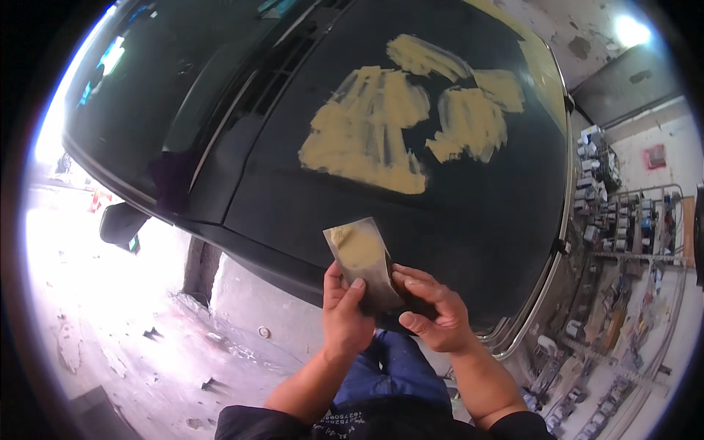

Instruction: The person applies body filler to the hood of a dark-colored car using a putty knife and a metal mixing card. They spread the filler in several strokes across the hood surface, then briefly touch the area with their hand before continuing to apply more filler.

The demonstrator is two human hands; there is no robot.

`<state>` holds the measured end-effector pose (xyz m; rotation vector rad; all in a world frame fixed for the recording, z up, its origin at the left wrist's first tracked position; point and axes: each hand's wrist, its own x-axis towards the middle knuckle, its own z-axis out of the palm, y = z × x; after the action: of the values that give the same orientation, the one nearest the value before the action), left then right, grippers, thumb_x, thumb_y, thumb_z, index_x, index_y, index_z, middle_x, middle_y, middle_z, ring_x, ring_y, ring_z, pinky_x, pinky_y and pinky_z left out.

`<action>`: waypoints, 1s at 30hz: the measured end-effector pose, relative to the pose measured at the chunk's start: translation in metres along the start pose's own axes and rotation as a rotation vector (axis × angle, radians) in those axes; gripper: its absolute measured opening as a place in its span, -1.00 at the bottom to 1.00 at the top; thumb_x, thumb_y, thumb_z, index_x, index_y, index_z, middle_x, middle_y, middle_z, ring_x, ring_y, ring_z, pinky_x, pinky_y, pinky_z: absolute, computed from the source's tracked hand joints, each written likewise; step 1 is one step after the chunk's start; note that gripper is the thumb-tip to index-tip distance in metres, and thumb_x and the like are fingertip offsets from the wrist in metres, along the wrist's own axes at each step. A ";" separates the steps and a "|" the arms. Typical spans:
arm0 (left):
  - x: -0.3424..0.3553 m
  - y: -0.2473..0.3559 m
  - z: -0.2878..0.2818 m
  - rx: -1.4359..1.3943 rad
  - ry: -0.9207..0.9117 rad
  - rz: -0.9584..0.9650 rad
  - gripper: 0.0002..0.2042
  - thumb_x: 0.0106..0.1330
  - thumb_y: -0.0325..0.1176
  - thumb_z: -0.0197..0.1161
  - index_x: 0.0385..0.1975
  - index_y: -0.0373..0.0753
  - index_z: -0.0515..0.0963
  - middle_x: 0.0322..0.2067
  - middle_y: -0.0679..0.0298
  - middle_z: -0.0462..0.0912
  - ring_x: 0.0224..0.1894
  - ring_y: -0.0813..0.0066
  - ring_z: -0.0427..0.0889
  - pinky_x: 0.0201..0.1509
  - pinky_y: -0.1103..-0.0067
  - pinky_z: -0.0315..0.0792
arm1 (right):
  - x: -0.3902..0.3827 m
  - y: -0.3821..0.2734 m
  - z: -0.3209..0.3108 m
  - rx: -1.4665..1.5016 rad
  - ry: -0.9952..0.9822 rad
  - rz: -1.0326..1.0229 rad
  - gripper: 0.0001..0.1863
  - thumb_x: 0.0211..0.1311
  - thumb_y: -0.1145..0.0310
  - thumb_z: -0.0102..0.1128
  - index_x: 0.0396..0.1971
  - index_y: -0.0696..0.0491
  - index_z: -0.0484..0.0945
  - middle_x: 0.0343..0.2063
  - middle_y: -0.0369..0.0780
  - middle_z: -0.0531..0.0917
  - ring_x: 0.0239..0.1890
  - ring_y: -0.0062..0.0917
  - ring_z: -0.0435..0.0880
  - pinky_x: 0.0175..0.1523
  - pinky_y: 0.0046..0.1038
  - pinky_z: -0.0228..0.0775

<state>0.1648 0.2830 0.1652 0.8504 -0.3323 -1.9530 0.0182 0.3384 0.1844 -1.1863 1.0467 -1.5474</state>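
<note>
My left hand (pixel 345 312) grips a flat grey putty spreader (pixel 378 280) from its near end, with the thumb on top. A mound of pale yellow body filler (pixel 358 248) lies on its far half. Close beside it, my right hand (pixel 440 315) has its fingers bent around a dark flat piece (pixel 416 304) against the spreader's right side; most of that piece is hidden. Both hands are at the near edge of a dark matte car hood (pixel 469 227). Streaky patches of yellow filler (pixel 367 132) are spread over the hood's far part, with more filler (pixel 473 125) to their right.
The windshield (pixel 213 81) is to the left, with a side mirror (pixel 123 224) below it. Along the hood's right end runs a bright trim edge (pixel 565 220). Cluttered shelving (pixel 631 227) with cans and small parts stands beyond it. The floor (pixel 161 352) is pale and stained.
</note>
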 end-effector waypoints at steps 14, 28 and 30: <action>-0.047 0.099 0.048 -0.047 -0.175 0.151 -0.52 0.26 -0.61 -0.03 0.21 -0.25 0.19 0.12 0.09 0.41 0.17 0.23 0.44 0.25 0.29 0.35 | 0.007 -0.081 -0.004 0.376 0.282 0.153 -0.44 0.07 0.58 0.18 0.15 0.13 0.33 0.02 -0.11 0.55 0.03 -0.41 0.59 0.18 -0.28 0.43; -0.117 0.141 0.091 -0.042 -0.396 0.051 -0.50 0.26 -0.62 0.02 0.22 -0.29 0.17 0.12 0.10 0.42 0.17 0.26 0.44 0.26 0.30 0.32 | 0.037 -0.133 0.024 0.423 0.121 0.266 -0.30 0.10 0.49 0.33 0.26 0.04 0.23 -0.24 -0.31 0.63 -0.18 -0.65 0.62 -0.10 -0.57 0.50; -0.123 0.151 0.089 -0.010 -0.394 0.180 -0.50 0.26 -0.62 0.00 0.23 -0.26 0.16 0.12 0.09 0.41 0.17 0.23 0.43 0.27 0.28 0.31 | 0.035 -0.144 0.023 0.419 0.165 0.230 -0.29 0.09 0.53 0.32 0.26 0.05 0.22 -0.22 -0.27 0.64 -0.18 -0.62 0.63 -0.09 -0.56 0.50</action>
<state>0.2413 0.2996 0.3641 0.4069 -0.6074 -1.9417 0.0135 0.3369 0.3340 -0.6388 0.8709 -1.5987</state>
